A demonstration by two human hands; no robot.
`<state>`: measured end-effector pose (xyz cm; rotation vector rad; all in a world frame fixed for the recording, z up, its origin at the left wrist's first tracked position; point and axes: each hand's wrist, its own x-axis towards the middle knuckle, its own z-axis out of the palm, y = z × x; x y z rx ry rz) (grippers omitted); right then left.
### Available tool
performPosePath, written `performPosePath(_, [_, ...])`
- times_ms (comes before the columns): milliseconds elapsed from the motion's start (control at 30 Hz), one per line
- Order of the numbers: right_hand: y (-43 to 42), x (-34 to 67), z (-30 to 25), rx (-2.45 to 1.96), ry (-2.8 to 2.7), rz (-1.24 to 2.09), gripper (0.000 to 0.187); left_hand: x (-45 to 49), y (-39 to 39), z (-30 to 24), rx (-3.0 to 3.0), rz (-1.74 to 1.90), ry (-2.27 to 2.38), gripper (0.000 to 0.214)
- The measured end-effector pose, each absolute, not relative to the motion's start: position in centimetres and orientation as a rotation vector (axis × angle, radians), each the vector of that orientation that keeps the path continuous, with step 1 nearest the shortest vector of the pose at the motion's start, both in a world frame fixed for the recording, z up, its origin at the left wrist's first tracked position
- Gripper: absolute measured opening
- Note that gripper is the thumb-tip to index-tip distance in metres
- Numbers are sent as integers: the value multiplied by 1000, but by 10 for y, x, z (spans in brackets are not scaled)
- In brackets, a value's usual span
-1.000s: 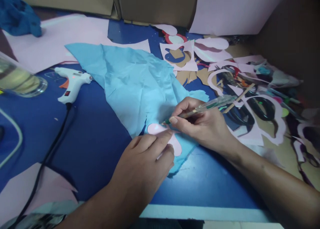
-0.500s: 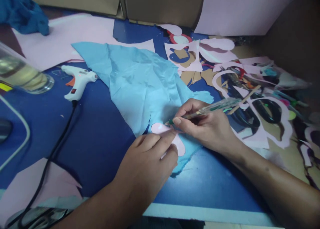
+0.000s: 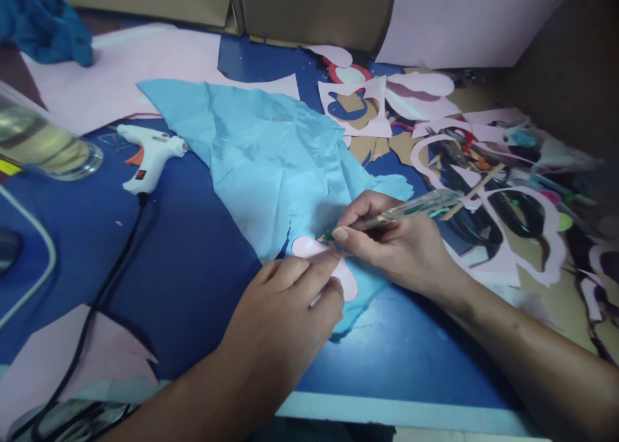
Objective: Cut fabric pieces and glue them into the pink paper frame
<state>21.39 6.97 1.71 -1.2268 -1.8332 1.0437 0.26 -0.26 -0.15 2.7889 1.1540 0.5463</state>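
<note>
Hardly anything has shifted in the last half second; both my hands sit where they were. Across the blue table [image 3: 193, 261] lies a crumpled light blue cloth [image 3: 271, 152], reaching from the far middle toward the near edge. Paper scraps [image 3: 488, 261] crowd the right side, and a white glue gun [image 3: 149, 152] rests toward the left edge. My left hand [image 3: 285, 313], fingers bent but not gripping, presses a pink cutout [image 3: 304, 245] flat onto the cloth's near corner. My right hand [image 3: 401, 245] pinches a clear pen [image 3: 406, 210], its tip touching the cutout's far edge.
</note>
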Motion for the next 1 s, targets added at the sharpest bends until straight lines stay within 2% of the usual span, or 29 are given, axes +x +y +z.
performPosePath(1000, [70,216,19,-1279,-1845,996,17,1,-1,-2,2777,533,1136,15])
